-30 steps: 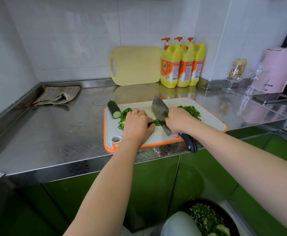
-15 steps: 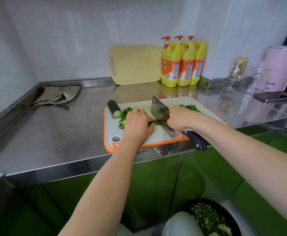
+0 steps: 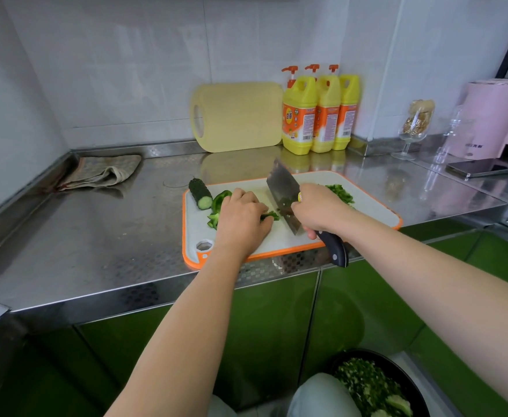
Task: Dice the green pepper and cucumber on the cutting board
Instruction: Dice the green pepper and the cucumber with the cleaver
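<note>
A white cutting board (image 3: pixel 373 203) with an orange rim lies on the steel counter. My left hand (image 3: pixel 242 218) lies curled over green pepper strips (image 3: pixel 272 215) and holds them down. More pepper pieces (image 3: pixel 220 200) show at its left. My right hand (image 3: pixel 319 210) grips the black handle of a cleaver (image 3: pixel 281 189), whose blade stands just right of my left fingers at the strips. A cucumber stub (image 3: pixel 200 194) lies at the board's back left. Diced green pepper (image 3: pixel 341 194) is piled behind my right hand.
A yellow board (image 3: pixel 237 115) leans on the wall beside three yellow detergent bottles (image 3: pixel 319 115). A folded cloth (image 3: pixel 102 173) lies at the left. A glass (image 3: pixel 415 127), pink kettle (image 3: pixel 493 118) and phone (image 3: pixel 481 170) stand right. Below, a black bin (image 3: pixel 379 386) holds green scraps.
The cleaver has gone down and up in small chops at the pepper strips. My left hand stays on the strips, about where it was.
</note>
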